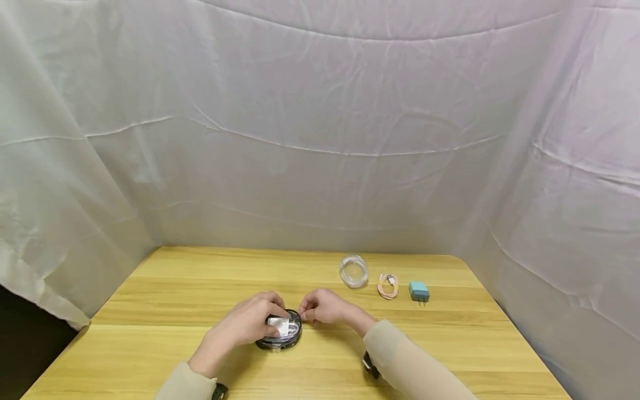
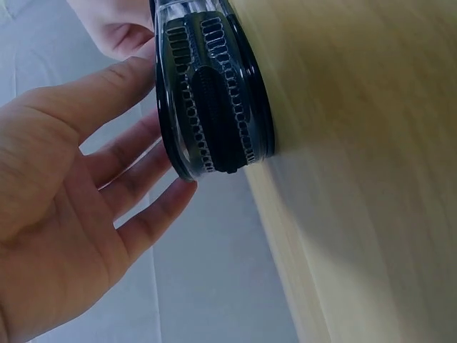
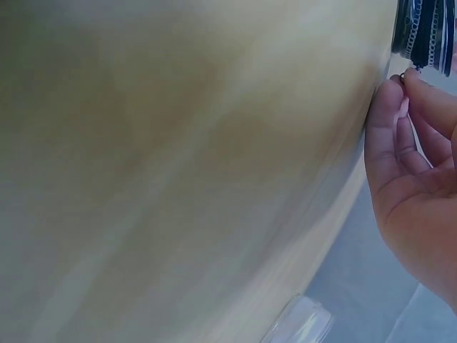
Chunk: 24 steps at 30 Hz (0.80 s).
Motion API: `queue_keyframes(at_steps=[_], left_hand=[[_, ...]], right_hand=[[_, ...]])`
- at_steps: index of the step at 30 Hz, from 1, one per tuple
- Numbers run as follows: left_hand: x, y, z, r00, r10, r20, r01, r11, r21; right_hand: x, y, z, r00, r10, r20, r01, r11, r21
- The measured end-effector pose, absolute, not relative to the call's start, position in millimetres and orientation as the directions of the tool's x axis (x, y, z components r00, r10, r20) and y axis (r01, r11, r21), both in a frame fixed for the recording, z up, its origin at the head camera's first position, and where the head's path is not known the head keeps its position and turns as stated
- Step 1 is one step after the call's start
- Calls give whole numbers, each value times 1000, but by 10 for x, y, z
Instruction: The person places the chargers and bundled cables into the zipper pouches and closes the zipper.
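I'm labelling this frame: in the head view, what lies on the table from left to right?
Left hand → black round case → right hand → clear coiled cable → pink coiled cable → blue charger plug.

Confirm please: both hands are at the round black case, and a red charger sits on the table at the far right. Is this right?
Not quite. The charger is blue, not red, as the head view shows. The rest holds: the left hand and right hand are at the black case.
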<state>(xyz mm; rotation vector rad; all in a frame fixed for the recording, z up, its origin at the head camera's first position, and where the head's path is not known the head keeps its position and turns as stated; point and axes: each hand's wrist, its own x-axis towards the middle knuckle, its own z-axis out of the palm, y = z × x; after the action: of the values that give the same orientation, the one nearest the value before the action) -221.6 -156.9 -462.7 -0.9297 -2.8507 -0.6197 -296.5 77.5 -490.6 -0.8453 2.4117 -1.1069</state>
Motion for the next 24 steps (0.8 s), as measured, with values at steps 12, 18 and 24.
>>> queue_keyframes(at_steps=[12, 18, 24], left_hand=[[-2235, -1567, -4649, -802, 563, 199, 594, 720, 360], [-2228, -1562, -4667, -817, 548, 179, 573, 738, 356], [-2215, -1554, -4682, -818, 546, 179, 573, 752, 325]], right_hand=[[-3011, 734, -4902, -760, -646, -74, -362, 515, -777], [-3002, 749, -4905, -756, -650, -71, -369, 514, -775], [-3012, 757, -4929, -747, -661, -69, -377, 507, -775]])
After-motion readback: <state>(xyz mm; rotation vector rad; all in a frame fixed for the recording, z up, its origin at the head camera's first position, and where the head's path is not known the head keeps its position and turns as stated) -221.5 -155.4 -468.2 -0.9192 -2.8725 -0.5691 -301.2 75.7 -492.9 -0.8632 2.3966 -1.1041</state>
